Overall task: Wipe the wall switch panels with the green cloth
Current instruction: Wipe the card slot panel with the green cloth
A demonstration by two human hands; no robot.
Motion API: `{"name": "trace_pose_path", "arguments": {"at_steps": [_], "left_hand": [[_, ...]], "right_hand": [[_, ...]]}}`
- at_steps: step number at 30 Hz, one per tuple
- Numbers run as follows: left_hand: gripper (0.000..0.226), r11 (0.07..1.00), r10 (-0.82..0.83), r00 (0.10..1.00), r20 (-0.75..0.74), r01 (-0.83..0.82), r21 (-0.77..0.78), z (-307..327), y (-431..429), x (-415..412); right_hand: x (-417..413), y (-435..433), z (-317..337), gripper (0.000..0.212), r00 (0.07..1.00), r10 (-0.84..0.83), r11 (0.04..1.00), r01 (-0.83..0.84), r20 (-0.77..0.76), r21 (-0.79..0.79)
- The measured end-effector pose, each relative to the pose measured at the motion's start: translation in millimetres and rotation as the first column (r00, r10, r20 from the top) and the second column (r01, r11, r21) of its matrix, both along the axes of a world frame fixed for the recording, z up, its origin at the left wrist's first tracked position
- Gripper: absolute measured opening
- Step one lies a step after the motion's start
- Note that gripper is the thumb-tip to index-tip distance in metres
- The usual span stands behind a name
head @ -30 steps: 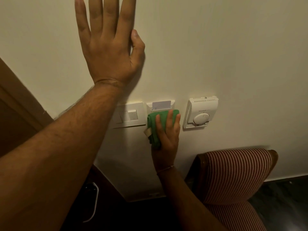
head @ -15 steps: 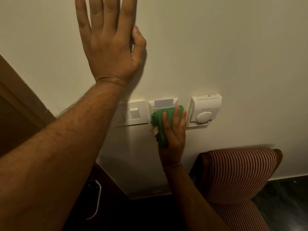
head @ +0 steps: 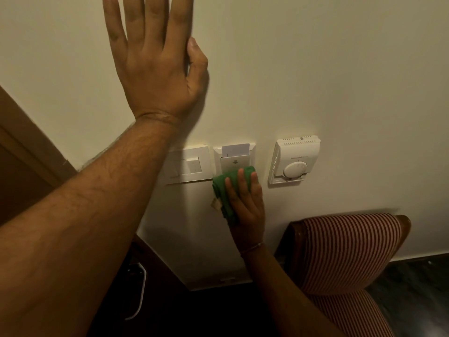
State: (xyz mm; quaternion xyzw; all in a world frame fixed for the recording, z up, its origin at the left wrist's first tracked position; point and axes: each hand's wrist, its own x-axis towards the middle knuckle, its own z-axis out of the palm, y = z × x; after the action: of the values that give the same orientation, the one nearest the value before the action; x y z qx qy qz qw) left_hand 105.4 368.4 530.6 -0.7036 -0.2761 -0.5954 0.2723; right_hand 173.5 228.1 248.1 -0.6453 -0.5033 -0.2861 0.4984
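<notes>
Premises: hotel guest room, by indications. Key-card holder [head: 234, 156] on cream wall [head: 340, 69], card [head: 235, 150] inserted in slot. Rocker switch plate [head: 188, 165] just beside it; dial thermostat [head: 294, 160] near, to right. Striped upholstered chair [head: 347, 251] with wooden frame below. Dark floor [head: 413, 288]. Wooden door frame [head: 29, 152] at left.

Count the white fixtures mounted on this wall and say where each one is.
3, in one row: the switch plate on the left, partly behind the forearm; the key card holder in the middle, above the green cloth; the dial thermostat on the right.
</notes>
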Motion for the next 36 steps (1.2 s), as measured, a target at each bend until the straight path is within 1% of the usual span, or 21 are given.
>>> {"name": "trace_pose_path", "arguments": {"at_steps": [2,5,7,9,13,18,22,25,28,29,32,33,34,36], "left_hand": [[0.053,1.000,-0.010,1.000,0.001,0.010,-0.006,-1,0,0],[0.053,1.000,-0.020,1.000,-0.009,0.020,0.005,0,1,0],[0.053,1.000,-0.020,1.000,-0.018,0.021,0.010,-1,3,0],[0.052,1.000,-0.018,1.000,-0.022,0.018,0.010,-1,5,-1],[0.054,1.000,-0.023,0.999,-0.035,0.023,-0.011,1,4,-1],[0.054,1.000,-0.013,0.999,-0.031,0.013,0.000,1,1,-1],[0.052,1.000,-0.026,0.999,-0.024,0.026,-0.016,-2,3,0],[0.052,0.999,-0.040,0.999,-0.036,0.039,-0.026,-2,5,1],[0.053,0.999,-0.036,0.998,-0.050,0.035,-0.034,-3,8,0],[0.053,0.998,-0.040,0.998,-0.051,0.038,-0.045,-3,9,0],[0.054,0.996,-0.054,0.997,-0.049,0.050,-0.079,-6,16,0],[0.055,0.995,-0.064,0.997,-0.051,0.060,-0.081,-7,18,0],[0.056,0.995,-0.071,0.996,-0.053,0.067,-0.077,-6,19,-1],[0.054,0.997,-0.063,0.996,-0.062,0.059,-0.058,-7,21,0]], "right_hand": [[3,-1,0,0.043,1.000,0.021,1.000,-0.021,0.020,-0.010],[0,6,11,0.043,0.999,0.054,0.998,-0.054,-0.004,0.029],[-11,14,21,0.046,0.996,0.084,0.995,-0.084,0.001,0.046],[-23,22,30,0.048,0.993,0.107,0.994,-0.108,0.048,0.017],[-23,17,30,0.046,0.989,0.091,0.996,-0.087,0.116,-0.036],[6,-12,4,0.056,0.995,0.079,0.992,-0.073,0.056,-0.103],[4,-4,16,0.052,0.994,0.102,0.993,-0.100,0.038,-0.059],[-11,10,30,0.055,0.991,0.108,0.993,-0.105,0.073,-0.045],[-24,15,46,0.040,0.983,0.130,0.991,-0.126,0.128,-0.039],[-24,16,52,0.039,0.977,0.138,0.990,-0.132,0.160,-0.049],[-17,12,62,0.040,0.952,0.152,0.988,-0.135,0.266,-0.081],[-13,9,61,0.042,0.952,0.136,0.990,-0.118,0.275,-0.084],[-7,5,59,0.048,0.961,0.117,0.992,-0.101,0.251,-0.078],[7,-3,52,0.061,0.987,0.070,0.997,-0.066,0.143,-0.030]]}}
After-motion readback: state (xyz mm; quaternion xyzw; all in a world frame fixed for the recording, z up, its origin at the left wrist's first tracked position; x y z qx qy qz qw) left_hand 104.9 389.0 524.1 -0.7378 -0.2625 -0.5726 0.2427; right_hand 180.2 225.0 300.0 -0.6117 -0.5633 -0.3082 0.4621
